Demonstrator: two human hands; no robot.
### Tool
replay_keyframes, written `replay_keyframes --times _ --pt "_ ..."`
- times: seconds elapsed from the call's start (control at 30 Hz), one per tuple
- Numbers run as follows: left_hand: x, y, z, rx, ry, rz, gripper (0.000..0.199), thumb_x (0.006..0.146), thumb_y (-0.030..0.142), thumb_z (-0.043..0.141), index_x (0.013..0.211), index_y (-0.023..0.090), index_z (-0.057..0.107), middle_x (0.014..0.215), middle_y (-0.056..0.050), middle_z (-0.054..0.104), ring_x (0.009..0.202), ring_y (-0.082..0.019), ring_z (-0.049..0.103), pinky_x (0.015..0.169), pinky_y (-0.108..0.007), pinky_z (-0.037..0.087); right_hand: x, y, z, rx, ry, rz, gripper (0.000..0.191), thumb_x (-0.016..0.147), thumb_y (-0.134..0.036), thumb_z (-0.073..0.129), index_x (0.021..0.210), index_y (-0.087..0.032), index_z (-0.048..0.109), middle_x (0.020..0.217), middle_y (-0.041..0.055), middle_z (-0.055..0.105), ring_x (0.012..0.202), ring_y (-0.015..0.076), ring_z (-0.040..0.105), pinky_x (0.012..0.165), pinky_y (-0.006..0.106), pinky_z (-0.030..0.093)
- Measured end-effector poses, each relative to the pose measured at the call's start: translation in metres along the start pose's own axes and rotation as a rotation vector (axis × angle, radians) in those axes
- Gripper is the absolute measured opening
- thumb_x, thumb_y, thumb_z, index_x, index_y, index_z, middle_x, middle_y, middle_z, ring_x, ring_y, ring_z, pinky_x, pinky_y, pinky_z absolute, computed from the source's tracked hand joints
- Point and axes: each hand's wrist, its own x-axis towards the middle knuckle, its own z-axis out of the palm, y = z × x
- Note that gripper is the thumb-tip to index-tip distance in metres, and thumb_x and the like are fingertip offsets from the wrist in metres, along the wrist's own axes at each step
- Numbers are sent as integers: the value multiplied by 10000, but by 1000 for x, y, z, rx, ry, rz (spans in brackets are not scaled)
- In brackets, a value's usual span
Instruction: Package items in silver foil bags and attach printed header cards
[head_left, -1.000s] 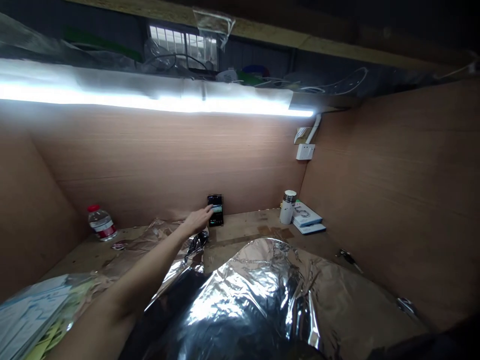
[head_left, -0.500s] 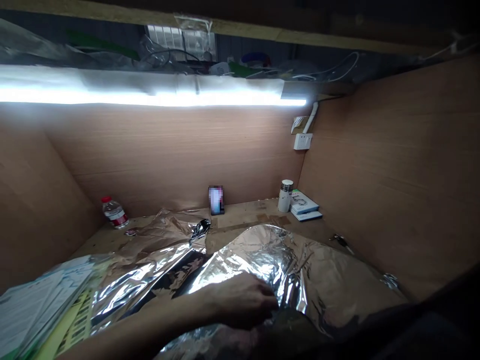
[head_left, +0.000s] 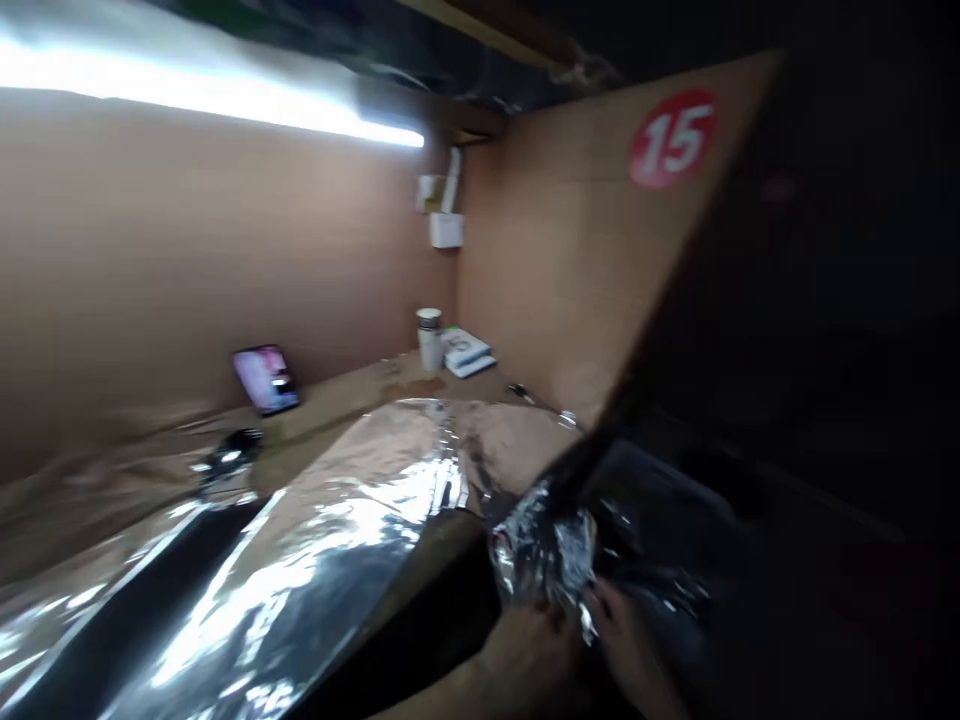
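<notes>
At the bottom centre, my left hand (head_left: 525, 662) and my right hand (head_left: 630, 650) grip a crumpled bunch of aluminium foil (head_left: 544, 555) between them. Both hands are dim and blurred, so their fingers show poorly. The bunch is part of a wide, creased foil sheet (head_left: 322, 510) that stretches away to the left across the wooden bench (head_left: 352, 400). Beyond the sheet, a phone (head_left: 265, 380) leans against the back wall, well out of reach of either hand.
A white cup (head_left: 429, 338) and a small stack of booklets (head_left: 469, 352) stand in the far corner. A plywood side wall (head_left: 570, 230) bears a red "15" sticker (head_left: 671, 138). A white socket (head_left: 446, 230) is mounted in the corner, and a light tube runs overhead. Darkness fills the right side.
The view has swung right and tilted. My hand has left the phone, and both hands now hold foil bunched up at the near edge, with the sheet pulled tighter.
</notes>
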Motion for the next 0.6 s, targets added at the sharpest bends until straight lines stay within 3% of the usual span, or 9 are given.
replay_keyframes --times 0.07,0.17,0.33,0.5,0.6 --pt "0 8 -11 -69 -28 -76 588 979 349 622 1493 109 467 1242 -188 717 1039 -308 709 927 -408 577 -2 3 -10 205 15 -28 443 946 -581 558 877 -181 735 827 77 744 773 242 668 686 310 530" --pt "3 8 -28 -182 -95 -168 569 968 95 484 1532 145 429 1129 -143 759 962 -278 742 855 -366 576 -2 -5 -15 408 127 -29 449 910 -591 607 798 -165 690 733 51 702 723 220 628 667 285 489" --pt "3 5 -47 -334 -12 -310 392 986 147 482 1336 265 615 1055 -60 782 906 -244 758 758 -297 531 -3 -21 -3 512 182 34 397 849 -547 695 698 -182 658 648 12 647 630 173 557 601 256 437" --pt "6 -13 -65 -495 79 -351 167 913 145 594 959 226 732 871 -26 768 809 -206 720 722 -273 459 -3 -16 -1 576 202 98 470 827 -594 711 677 -151 662 624 30 631 607 170 529 571 262 418" --pt "9 -26 -76 -742 67 -395 66 858 194 687 901 201 736 785 -2 728 733 -174 655 662 -250 434 -8 -18 -3 580 221 72 498 851 -596 695 648 -142 666 614 38 623 597 165 523 563 260 416"
